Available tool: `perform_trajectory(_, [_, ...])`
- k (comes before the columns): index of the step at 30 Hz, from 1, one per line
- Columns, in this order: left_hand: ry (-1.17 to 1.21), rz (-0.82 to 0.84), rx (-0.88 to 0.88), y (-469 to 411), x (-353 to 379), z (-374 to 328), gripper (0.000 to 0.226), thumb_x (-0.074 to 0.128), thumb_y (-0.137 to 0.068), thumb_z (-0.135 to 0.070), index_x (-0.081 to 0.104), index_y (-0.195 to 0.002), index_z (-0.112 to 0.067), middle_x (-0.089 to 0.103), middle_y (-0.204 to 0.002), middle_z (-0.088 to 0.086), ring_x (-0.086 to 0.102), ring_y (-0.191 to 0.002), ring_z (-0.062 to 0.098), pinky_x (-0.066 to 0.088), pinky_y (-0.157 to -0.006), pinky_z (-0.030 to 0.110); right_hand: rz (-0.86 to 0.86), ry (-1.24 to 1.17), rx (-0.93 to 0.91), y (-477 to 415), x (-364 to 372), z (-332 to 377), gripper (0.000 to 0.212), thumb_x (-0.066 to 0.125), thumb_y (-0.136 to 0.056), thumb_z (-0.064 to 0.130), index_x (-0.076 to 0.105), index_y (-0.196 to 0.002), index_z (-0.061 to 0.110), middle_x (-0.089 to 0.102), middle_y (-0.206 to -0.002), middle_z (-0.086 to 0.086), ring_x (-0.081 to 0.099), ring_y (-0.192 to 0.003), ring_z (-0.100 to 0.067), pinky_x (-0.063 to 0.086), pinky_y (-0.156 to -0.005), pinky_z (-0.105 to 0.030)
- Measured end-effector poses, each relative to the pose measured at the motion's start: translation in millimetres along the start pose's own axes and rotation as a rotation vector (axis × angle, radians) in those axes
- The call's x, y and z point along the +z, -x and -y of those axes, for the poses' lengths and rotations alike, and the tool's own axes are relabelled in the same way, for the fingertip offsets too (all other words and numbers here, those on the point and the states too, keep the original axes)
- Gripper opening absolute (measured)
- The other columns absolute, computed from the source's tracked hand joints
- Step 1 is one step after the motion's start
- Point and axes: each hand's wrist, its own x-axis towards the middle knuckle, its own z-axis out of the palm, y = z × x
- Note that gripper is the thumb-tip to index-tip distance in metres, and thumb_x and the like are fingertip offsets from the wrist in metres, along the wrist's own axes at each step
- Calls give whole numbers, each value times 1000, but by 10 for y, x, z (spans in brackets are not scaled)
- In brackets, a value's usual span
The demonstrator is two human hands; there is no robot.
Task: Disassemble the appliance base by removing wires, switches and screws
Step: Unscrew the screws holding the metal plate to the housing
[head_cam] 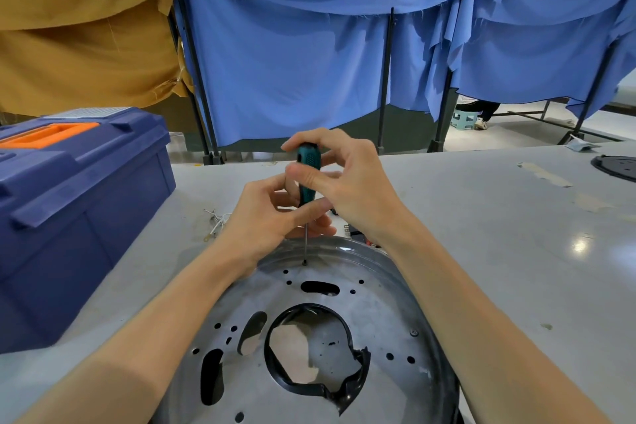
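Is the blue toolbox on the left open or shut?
Shut. The toolbox lid sits flat on its body, orange handle folded down; whether the latches are fastened cannot be told.

I logged: appliance base on the surface, nearest me; toolbox left of it; loose wires between the two, farther back; screwdriver upright over the base's far rim; second disc far right; curtains behind.
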Motion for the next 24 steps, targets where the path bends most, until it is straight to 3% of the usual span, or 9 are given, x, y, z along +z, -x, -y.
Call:
perform_trajectory(4, [7, 72, -11, 25, -9, -37, 34, 64, -87, -32, 66, -112, -9, 74, -92, 16, 74, -82, 37, 59, -71, 33, -36, -16, 2, -14, -53, -19, 37, 70, -87, 11, 68, -120, 26, 68, -99, -9, 58, -73, -8, 51, -73, -12])
perform_trajectory(8, [-34, 65, -33, 15, -10, -27, 20, 51, -98, -14, 65, -105, -2, 75, -88, 11, 74, -81, 33, 59, -71, 31, -20, -5, 20, -23, -86, -45, 52, 58, -92, -4, 55, -136, 23, 70, -101, -6, 68, -88, -13, 54, -87, -20])
perform_trajectory(11, [-28, 46, -35, 5, -16, -29, 16, 61, -91, -11, 65, -102, 1, 73, -86, 12, 74, -79, 34, 61, -72, 34, 4, -38, 33, -16, -62, -40, 38, 52, -94, -6, 62, -124, 15, 70, -108, -5, 69, -94, -18, 56, -89, -32])
perform_trajectory(13, [-33, 29, -31, 8, -17, -35, 28, 69, -82, -16, 62, -98, 5, 73, -86, 16, 74, -78, 36, 61, -71, 35, 5, -45, 22, -5, -37, -24, 24, 62, -93, 6, 66, -115, 16, 68, -109, -3, 66, -97, -14, 52, -92, -22])
perform_trajectory(16, [-36, 20, -42, 10, -2, -27, 32, 74, -78, -16, 57, -93, 8, 73, -83, 20, 74, -76, 38, 60, -67, 33, -31, 13, 20, -14, -50, -29, 26, 74, -85, 21, 69, -109, 27, 63, -108, 0, 58, -93, -1, 47, -83, -11])
perform_trajectory(19, [-26, 8, -48, 11, -14, -22, 27, 77, -77, -13, 54, -85, 0, 73, -79, 16, 73, -75, 38, 59, -65, 32, -51, 15, 5, -18, -51, -35, 37, 73, -85, 15, 68, -120, 27, 65, -97, 4, 55, -80, 2, 47, -79, -13])
perform_trajectory(21, [-11, 9, -43, 11, -29, -26, 28, 76, -78, -18, 55, -86, -1, 73, -80, 16, 73, -75, 39, 59, -64, 31, -45, 39, -8, -22, -45, -32, 43, 71, -86, 8, 65, -125, 26, 69, -97, 6, 57, -81, -1, 48, -82, -13])
perform_trajectory(24, [3, 80, -45, 27, -27, -34, 26, 62, -89, -27, 65, -106, -7, 74, -92, 15, 73, -83, 36, 59, -70, 33, -29, 15, 3, -22, -83, -42, 43, 61, -89, -5, 66, -124, 20, 71, -99, 0, 66, -87, -9, 52, -82, -14])
